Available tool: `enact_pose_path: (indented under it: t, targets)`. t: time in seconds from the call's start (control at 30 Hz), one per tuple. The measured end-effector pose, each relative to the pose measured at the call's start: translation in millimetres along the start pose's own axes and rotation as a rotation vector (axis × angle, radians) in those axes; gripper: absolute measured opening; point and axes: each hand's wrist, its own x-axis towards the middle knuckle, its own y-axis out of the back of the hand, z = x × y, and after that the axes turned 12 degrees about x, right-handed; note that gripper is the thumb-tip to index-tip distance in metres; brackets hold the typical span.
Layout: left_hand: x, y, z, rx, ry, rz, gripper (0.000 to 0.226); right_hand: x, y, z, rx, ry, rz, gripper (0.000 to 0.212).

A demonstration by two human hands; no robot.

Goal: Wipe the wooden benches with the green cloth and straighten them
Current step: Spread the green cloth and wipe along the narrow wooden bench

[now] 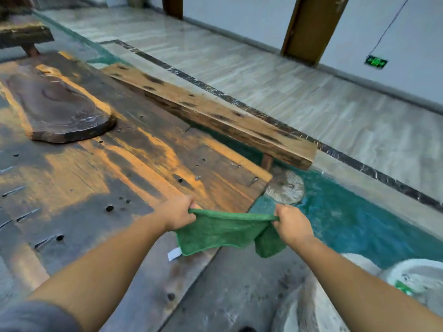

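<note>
Soft, light green microfibre cloth (pixel 225 232) hangs limp, left hand (pixel 178 213) and right hand (pixel 291 225) fingers pinched on its top corners; long wooden plank bench (pixel 211 113) looks heavy, stiff.

A big weathered wooden table (pixel 100 178) fills the left and centre of the frame, its top streaked orange and dark grey and dotted with small holes. On it, at the upper left, lies a dark irregular wood slab (pixel 60 109). Below the table's right corner sits a round carved stone (pixel 286 188) on a teal floor strip (pixel 354 224). Pale tiled floor (pixel 263 75) spreads across the upper right, crossed by a dark marble border line (pixel 275 121). A brown wooden door frame (pixel 311 27) stands at the top against a white wall (pixel 412 51), where a green lit sign (pixel 375 62) hangs below a thin black cable (pixel 390 22).
</note>
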Motion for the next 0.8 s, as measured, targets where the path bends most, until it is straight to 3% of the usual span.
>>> enact_pose_path:
  t: [0.2, 0.47, 0.8]
  targets:
    - [78.9, 35.2, 133.9, 0.06, -0.105, 0.063, 0.029, 11.6, 89.2, 128.8, 0.041, -0.088, 0.17, 0.015]
    - [173.2, 80.2, 252.3, 0.227, -0.261, 0.087, 0.029, 37.3, 167.1, 232.0, 0.147, -0.208, 0.352, 0.026]
    - [372.5, 87.0, 329.0, 0.228, -0.356, 0.055, 0.033, 169.9, 208.4, 335.9, 0.149, -0.329, 0.321, 0.02]
